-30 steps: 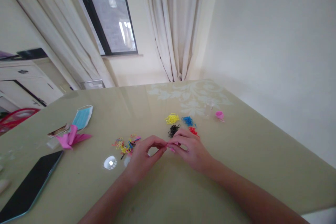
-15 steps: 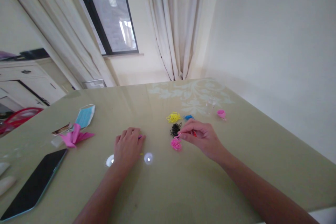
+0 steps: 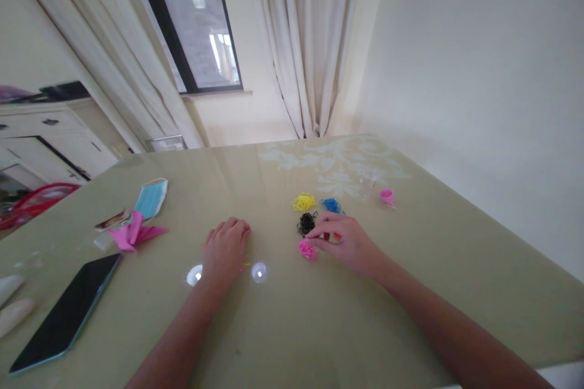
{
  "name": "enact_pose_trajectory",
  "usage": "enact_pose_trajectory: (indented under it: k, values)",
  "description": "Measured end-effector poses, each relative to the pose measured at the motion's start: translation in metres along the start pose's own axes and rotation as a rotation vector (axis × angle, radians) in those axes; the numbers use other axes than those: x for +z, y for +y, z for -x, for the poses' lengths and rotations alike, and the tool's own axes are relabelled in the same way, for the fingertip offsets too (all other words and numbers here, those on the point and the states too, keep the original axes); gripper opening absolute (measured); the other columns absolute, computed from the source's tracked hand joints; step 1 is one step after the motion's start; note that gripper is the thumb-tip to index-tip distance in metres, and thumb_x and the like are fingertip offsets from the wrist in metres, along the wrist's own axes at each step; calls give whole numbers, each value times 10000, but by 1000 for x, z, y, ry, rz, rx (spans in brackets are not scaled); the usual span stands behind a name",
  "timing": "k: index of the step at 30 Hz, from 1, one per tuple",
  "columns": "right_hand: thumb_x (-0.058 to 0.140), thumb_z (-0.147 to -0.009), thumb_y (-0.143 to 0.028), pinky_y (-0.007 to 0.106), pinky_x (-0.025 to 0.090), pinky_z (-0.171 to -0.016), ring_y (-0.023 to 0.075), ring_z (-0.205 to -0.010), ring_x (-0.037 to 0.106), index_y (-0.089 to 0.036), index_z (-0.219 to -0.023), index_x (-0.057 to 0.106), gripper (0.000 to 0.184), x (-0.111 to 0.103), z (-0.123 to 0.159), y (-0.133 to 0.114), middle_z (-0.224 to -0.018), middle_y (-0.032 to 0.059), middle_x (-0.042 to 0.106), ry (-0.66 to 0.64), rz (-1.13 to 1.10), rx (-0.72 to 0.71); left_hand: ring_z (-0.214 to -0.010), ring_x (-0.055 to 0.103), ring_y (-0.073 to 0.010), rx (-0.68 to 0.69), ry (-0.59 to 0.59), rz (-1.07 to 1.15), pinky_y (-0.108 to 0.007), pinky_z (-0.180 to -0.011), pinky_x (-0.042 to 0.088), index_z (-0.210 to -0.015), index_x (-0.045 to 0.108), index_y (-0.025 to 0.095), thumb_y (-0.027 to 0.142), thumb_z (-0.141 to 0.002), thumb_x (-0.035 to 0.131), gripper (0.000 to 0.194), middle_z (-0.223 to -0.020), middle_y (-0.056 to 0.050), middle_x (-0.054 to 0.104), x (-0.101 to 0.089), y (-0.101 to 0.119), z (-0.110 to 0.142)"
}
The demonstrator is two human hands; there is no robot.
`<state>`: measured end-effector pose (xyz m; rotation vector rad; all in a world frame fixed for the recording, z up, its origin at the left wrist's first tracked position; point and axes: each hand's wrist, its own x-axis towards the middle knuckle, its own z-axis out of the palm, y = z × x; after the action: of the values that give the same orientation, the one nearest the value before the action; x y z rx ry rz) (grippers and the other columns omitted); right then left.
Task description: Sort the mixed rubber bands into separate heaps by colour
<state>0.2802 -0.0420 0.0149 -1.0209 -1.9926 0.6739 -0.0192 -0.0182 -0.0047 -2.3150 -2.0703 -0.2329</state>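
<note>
My right hand [image 3: 344, 243] is closed in a pinch, its thumb and forefinger at the top of a small pile of pink rubber bands [image 3: 307, 250]. Whether a band is between the fingertips is hard to see. Just behind lie piles of black [image 3: 307, 223], yellow [image 3: 303, 201] and blue rubber bands [image 3: 331, 205]. A red-orange bit [image 3: 337, 236] shows by my right fingers. On the table to the left, my left hand [image 3: 225, 250] rests with curled fingers, its palm side hidden. Tiny pink and yellow pieces [image 3: 245, 266] lie beside its wrist.
A pink cup-like piece [image 3: 387, 196] and a small clear container [image 3: 367, 184] stand at the right back. Left on the table [image 3: 283, 328] are a pink folded paper bird [image 3: 134, 233], a blue face mask [image 3: 152, 197] and a dark phone [image 3: 68, 310]. A wall runs along the right.
The pink band that showed at my right fingertips has come down to the pink pile. My left fingers have drawn closer together, and a small pink piece now shows near that wrist.
</note>
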Motion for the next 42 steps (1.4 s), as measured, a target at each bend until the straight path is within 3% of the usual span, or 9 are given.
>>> enact_pose_trajectory:
  k: [5, 10, 16, 21, 26, 30, 37, 42]
  values:
    - [764, -978, -263, 301, 508, -737, 171, -780, 686, -220, -952, 873, 120, 7, 1, 8, -894, 55, 760, -42, 130, -9, -1083, 710, -288, -17, 1, 101, -387, -926, 521, -1074, 765, 193, 202, -1063, 480, 286, -1154, -99, 763, 5, -2, -3]
    - [783, -976, -333, 291, 502, -753, 165, -797, 681, -244, -1010, 881, 136, 3, 3, 2, -923, 52, 746, -196, 111, -25, -1120, 710, -278, -32, 39, 174, -392, -946, 535, -1137, 768, 210, 142, -1055, 427, 358, -1222, -98, 762, 5, -2, -4]
    - [814, -912, -211, 297, 498, -753, 195, -847, 706, -223, -906, 866, 54, -1, 4, 3, -945, 51, 746, -360, 96, 37, -1160, 707, -283, -3, 98, 252, -402, -984, 546, -1156, 762, 222, 153, -1050, 416, 369, -1243, -96, 759, 2, 0, -2]
    - [830, -858, -143, 297, 480, -735, 198, -820, 697, -220, -852, 845, 79, 1, 5, 4, -926, 38, 745, -360, 170, 42, -1080, 748, -273, -14, 163, 390, -408, -956, 569, -1126, 768, 220, 210, -1031, 433, 348, -1236, -94, 775, 2, 1, -3]
    - [810, -847, -107, 289, 481, -732, 198, -827, 698, -205, -855, 829, 100, 0, 5, 3, -947, 44, 742, -377, 193, 66, -938, 769, -241, 6, 229, 636, -378, -890, 601, -1051, 779, 217, 328, -990, 534, 276, -1068, -77, 817, 3, 1, -4]
    - [798, -855, -105, 294, 487, -750, 196, -824, 695, -202, -844, 825, 102, 0, 4, 0, -952, 44, 739, -394, 186, 74, -899, 773, -232, 28, 186, 867, -368, -849, 623, -1020, 783, 217, 414, -947, 637, 256, -991, -70, 828, 3, 7, -3]
    - [784, -866, -101, 300, 483, -763, 191, -825, 685, -194, -839, 813, 101, -3, 3, -2, -943, 40, 725, -403, 165, 77, -935, 787, -231, 83, 120, 1152, -398, -928, 642, -1031, 771, 196, 445, -874, 785, 295, -1021, -87, 834, 3, 19, 1]
    - [725, -951, -186, 286, 493, -714, 174, -783, 663, -197, -928, 792, 72, 1, 4, -7, -915, 40, 719, -317, 56, 63, -928, 803, -229, 96, -72, 1344, -389, -914, 654, -1062, 753, 192, 453, -824, 854, 367, -992, -91, 840, -3, 27, 6]
